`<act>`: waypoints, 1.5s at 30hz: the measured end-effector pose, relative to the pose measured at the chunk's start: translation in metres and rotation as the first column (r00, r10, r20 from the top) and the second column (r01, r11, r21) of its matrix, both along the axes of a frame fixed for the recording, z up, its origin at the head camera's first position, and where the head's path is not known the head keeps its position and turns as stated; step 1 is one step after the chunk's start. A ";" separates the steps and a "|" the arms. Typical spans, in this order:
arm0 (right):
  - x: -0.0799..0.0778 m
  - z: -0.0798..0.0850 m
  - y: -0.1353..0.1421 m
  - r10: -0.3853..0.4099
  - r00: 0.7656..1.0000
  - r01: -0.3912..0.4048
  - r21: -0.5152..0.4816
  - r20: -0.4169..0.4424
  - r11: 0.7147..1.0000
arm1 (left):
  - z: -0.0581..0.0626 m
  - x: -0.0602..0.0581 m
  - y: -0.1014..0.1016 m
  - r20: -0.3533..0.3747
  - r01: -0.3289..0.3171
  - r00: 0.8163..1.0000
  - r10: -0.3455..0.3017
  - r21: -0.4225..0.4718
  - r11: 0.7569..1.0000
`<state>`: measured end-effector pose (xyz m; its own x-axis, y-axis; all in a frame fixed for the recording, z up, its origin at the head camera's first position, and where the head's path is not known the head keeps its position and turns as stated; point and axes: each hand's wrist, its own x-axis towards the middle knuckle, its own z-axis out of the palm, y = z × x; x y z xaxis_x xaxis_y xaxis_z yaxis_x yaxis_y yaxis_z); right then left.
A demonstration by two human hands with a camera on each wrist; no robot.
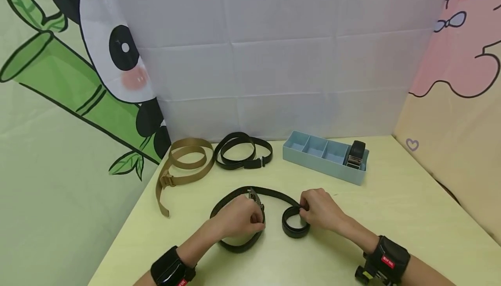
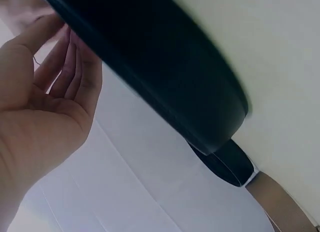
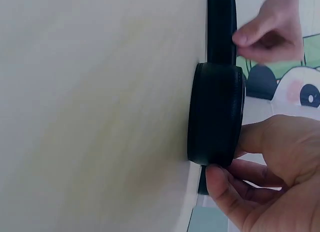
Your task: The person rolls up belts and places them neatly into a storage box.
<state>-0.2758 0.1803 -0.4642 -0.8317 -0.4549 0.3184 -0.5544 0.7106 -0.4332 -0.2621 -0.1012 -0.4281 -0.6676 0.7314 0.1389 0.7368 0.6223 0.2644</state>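
A black leather belt (image 1: 274,191) stands on its edge on the table, its right end wound into a small coil (image 1: 296,232) and the rest bowed in a wide loop. My left hand (image 1: 239,217) pinches the belt's loop by its upper edge, close to the metal buckle (image 1: 254,197). In the left wrist view the belt (image 2: 150,67) spans the picture in front of the curled fingers. On the coil's right side, my right hand (image 1: 322,210) grips the strap between thumb and fingers. The right wrist view shows the coil (image 3: 217,114) upright, with the thumb at its near edge.
A coiled tan webbing belt (image 1: 192,179) and a coiled black belt (image 1: 235,164) lie at the back left. Behind and right stands a light blue divided box (image 1: 321,168), a rolled black belt (image 1: 356,153) in its right compartment. A white cloth (image 1: 282,60) hangs behind the table.
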 end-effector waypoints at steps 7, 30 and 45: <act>-0.036 0.004 0.017 -0.048 0.999 0.048 0.026 0.007 0.999 | -0.002 0.024 0.014 0.103 0.154 0.983 -0.152 -0.004 0.988; -0.068 0.013 0.004 0.059 0.994 -0.063 0.047 0.089 0.997 | 0.003 -0.058 0.065 -0.216 0.152 0.967 -0.135 0.064 0.986; -0.068 0.013 -0.004 0.074 0.993 -0.082 0.087 0.091 0.993 | -0.013 -0.120 0.060 -0.075 0.039 0.996 -0.049 -0.127 0.991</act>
